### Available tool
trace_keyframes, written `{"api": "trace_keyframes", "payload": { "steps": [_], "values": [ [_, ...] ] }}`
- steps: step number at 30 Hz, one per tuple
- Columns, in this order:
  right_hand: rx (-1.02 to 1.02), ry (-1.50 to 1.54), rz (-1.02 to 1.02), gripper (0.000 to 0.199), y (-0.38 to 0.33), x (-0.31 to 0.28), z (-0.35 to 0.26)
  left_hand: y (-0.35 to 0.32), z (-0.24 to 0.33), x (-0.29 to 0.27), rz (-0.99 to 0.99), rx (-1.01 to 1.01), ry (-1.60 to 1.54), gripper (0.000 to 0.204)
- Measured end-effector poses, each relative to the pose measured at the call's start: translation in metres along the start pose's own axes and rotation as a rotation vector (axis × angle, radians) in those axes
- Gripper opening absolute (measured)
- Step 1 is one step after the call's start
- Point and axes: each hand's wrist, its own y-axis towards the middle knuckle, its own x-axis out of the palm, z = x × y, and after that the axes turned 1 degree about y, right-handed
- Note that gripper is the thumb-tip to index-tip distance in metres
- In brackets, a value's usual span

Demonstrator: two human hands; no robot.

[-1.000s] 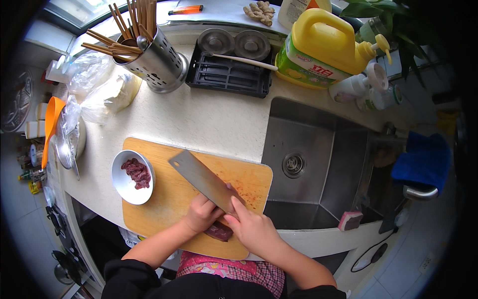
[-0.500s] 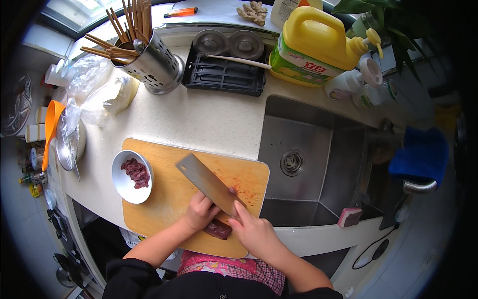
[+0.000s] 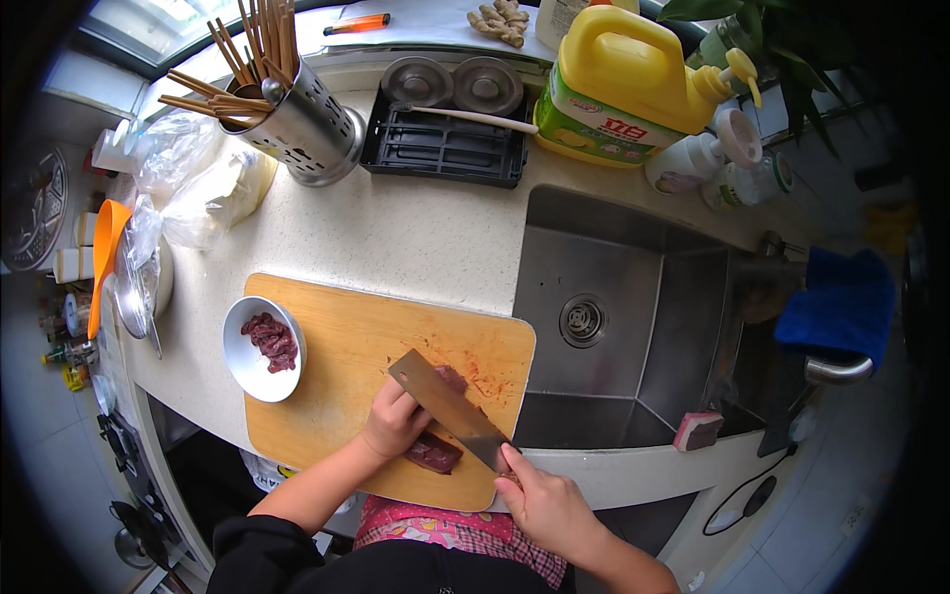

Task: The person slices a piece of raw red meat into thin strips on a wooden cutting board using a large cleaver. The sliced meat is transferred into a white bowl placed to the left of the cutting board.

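My right hand (image 3: 550,503) grips the handle of a cleaver (image 3: 445,398), whose wide blade slants across the wooden cutting board (image 3: 336,346). Close against the blade's near side, my left hand (image 3: 394,420) has its fingers curled down on a piece of dark red meat (image 3: 433,453). That meat lies partly under the hand, its near end showing. Past the blade's far side, a bit of paler meat (image 3: 453,377) peeks out. A white bowl (image 3: 236,346) with sliced meat (image 3: 270,342) stands on the board's left edge.
A steel sink (image 3: 594,267) adjoins the board on the right, with a pink-and-white sponge (image 3: 699,431) at its near edge. Behind stand a chopstick holder (image 3: 312,134), a black rack (image 3: 445,148) and a yellow jug (image 3: 618,84). Plastic bags (image 3: 203,188) lie at left.
My right hand has drawn the cleaver back toward the lower right. The paler meat beyond the blade now shows more. My left hand has stayed nearly in place.
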Motion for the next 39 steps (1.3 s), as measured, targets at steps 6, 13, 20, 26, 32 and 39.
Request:
{"api": "trace_keyframes", "payload": {
  "steps": [6,13,20,26,32,39],
  "values": [
    [-0.087,0.084,0.016,0.039,0.036,0.004,0.004,0.006,0.003,-0.005,-0.063,-0.077,-0.056,0.030],
    [-0.103,-0.077,0.031,0.044,0.054,0.015,-0.001,-0.002,-0.001,0.002,-0.006,-0.041,0.033,0.032],
    [-0.015,0.071,-0.066,0.043,0.052,0.011,0.002,0.005,0.000,-0.001,-0.031,-0.069,-0.041,0.034],
    [-0.141,-0.012,-0.004,0.041,0.091,0.017,-0.010,-0.001,-0.001,0.006,-0.006,-0.019,0.019,0.033],
    [-0.003,0.234,0.062,0.038,0.045,-0.015,0.008,0.004,0.011,-0.009,0.009,-0.087,-0.099,0.022],
    [-0.015,0.215,-0.035,0.039,0.026,-0.012,-0.001,-0.006,0.015,-0.015,-0.111,-0.015,0.031,0.025]
  ]
}}
